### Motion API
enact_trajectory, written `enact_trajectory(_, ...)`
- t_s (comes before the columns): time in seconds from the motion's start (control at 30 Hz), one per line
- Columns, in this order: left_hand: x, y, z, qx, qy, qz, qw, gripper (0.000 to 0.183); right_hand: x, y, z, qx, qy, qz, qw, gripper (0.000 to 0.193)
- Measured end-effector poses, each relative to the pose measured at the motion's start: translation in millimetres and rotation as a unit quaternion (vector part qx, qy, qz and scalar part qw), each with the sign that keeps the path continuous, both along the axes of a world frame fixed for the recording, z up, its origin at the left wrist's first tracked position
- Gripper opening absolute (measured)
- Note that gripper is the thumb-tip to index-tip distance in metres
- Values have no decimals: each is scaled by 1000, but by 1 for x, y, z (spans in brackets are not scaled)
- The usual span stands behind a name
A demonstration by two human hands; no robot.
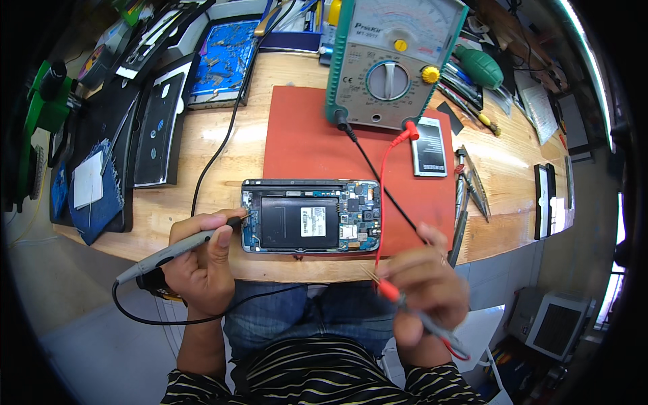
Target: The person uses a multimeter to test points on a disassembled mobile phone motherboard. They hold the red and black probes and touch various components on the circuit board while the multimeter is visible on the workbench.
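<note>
An opened smartphone (290, 223) lies flat near the front edge, its circuit boards and black battery bay exposed. My left hand (202, 260) is closed around a grey test probe (177, 253) with a black front end. That probe's thin tip reaches the phone's left end; whether it touches is unclear. At the lower right of the phone, my right hand (428, 287), blurred, grips a red-and-grey test probe (391, 291), its thin metal tip pointing up and left, apart from the phone. Red and black leads run from an analog multimeter (388, 81) down toward my right hand.
Beneath phone and meter is a red mat (297, 135). A phone battery (430, 148) lies right of centre, with tweezers (478, 192) and screwdrivers beside it. Blue trays (223, 61), a black box (160, 128) and denim cloth (101, 192) occupy the left. A green blower bulb (479, 66) sits back right.
</note>
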State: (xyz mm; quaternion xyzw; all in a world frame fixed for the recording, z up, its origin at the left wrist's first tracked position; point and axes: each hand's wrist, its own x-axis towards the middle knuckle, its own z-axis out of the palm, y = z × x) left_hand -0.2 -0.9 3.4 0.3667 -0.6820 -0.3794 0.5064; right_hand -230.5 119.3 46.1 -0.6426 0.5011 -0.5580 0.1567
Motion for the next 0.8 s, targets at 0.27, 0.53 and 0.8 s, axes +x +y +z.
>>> enact_trajectory(0.27,-1,0,0,9,9,2,1000,12,18,7,43,-75,-63,167,981,46)
enact_trajectory(0.53,-1,2,0,24,21,-6,999,12,29,1,44,-111,-135,160,972,48)
enact_trajectory(0.8,-2,2,1,29,30,-3,999,13,15,0,35,5,-15,107,994,35)
